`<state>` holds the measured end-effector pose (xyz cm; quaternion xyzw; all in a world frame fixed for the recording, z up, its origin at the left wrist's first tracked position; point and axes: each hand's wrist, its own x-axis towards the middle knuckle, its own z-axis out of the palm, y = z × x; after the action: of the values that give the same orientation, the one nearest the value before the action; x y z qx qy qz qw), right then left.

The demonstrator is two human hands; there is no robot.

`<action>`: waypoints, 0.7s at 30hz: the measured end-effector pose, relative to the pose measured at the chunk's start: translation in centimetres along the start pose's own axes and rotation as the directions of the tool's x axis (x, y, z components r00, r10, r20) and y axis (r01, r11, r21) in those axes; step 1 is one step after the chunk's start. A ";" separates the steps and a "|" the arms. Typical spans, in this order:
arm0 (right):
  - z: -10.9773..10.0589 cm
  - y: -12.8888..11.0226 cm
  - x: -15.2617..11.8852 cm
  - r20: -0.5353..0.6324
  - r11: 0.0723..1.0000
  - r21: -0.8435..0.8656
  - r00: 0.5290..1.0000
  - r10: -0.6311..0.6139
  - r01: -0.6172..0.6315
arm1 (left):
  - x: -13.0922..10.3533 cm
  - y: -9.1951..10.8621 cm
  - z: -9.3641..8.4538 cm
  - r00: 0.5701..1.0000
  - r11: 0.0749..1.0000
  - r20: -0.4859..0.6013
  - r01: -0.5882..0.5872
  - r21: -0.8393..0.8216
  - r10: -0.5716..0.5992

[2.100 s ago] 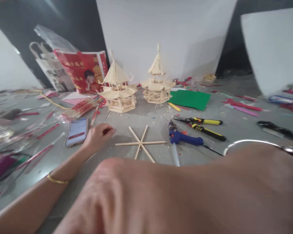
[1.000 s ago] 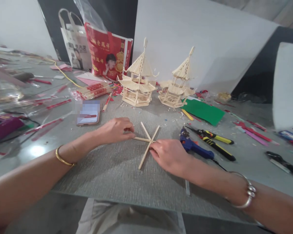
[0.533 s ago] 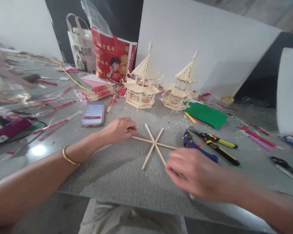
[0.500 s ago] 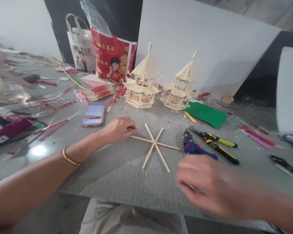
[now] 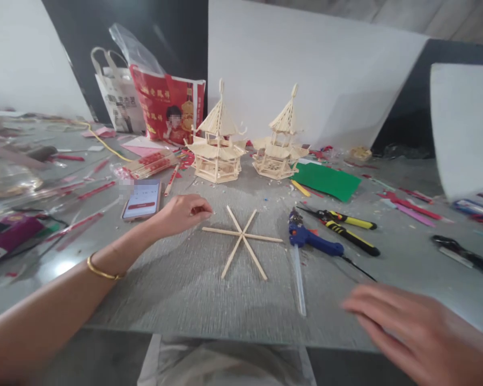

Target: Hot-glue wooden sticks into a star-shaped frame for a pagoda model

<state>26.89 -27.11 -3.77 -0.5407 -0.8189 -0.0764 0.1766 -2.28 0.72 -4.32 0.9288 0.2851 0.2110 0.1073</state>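
Note:
A six-armed star of pale wooden sticks lies flat near the middle of the table. Just left of it, my left hand rests with curled fingers pinched together; anything between the fingertips is too small to make out. My right hand is at the lower right, slightly blurred, with nothing visible in it and its fingers somewhat apart from the thumb. Between the star and my right hand lie a blue glue gun with a clear glue stick and yellow-black pliers.
Two stick pagodas, one left and one right, stand behind the star. A green sheet lies right of them. At the left are a phone, bundled sticks, a red bag and a purple tool.
My right hand has moved right and down, away from the glue gun, uncovering the clear glue stick. The view has shifted slightly; my left hand stays beside the star.

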 end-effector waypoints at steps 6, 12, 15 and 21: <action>4.0 -0.6 8.6 0.094 0.997 -0.038 0.993 -0.070 0.074 | 3.2 -1.2 1.9 0.963 0.962 0.082 -0.262 0.084 0.255; 6.5 -1.5 11.2 0.249 0.995 -0.096 0.967 0.051 -0.027 | 4.9 -1.4 3.8 0.927 0.930 0.155 -0.356 0.086 0.341; 6.6 -1.6 11.8 0.319 0.993 -0.102 0.943 0.097 -0.067 | 5.2 -1.4 3.8 0.924 0.936 0.209 -0.343 0.082 0.321; 6.7 -2.1 12.5 0.369 0.989 -0.119 0.921 0.126 -0.088 | 5.3 -1.8 3.7 0.924 0.946 0.238 -0.319 0.048 0.300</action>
<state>19.17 -15.16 -5.17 -0.5974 -0.8019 -0.0028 -0.0068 2.53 4.91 -6.45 0.9839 0.1295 0.1052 0.0646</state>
